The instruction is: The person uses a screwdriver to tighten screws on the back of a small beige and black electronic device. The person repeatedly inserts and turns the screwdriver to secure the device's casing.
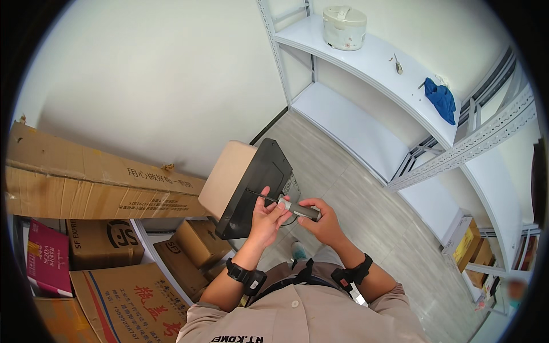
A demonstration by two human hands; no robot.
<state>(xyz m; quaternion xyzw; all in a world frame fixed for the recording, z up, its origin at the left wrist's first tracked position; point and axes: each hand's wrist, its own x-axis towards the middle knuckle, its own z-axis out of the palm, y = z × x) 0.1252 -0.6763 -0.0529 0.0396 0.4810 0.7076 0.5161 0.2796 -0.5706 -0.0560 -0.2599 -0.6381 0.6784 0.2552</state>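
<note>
A screwdriver-like tool (pixel 304 211) with a thick grey cylindrical handle and a thin dark shaft lies across both hands in front of my body. The shaft points left over a beige and black piece (pixel 256 186) that looks like an upholstered chair seat or back, tilted on its side. My left hand (pixel 267 220) holds the front of the tool where shaft meets handle, index finger extended. My right hand (pixel 321 222) pinches the rear end of the handle between thumb and fingers. Whether the shaft touches the black panel, I cannot tell.
A long cardboard box (pixel 103 177) lies on a shelf at left, above several cartons (pixel 123 303). Ahead right stands a white metal shelf (pixel 366 60) with a rice cooker (pixel 344 28), a small screwdriver (pixel 398 67) and a blue cloth (pixel 440 102). Grey flooring (pixel 343 166) runs between.
</note>
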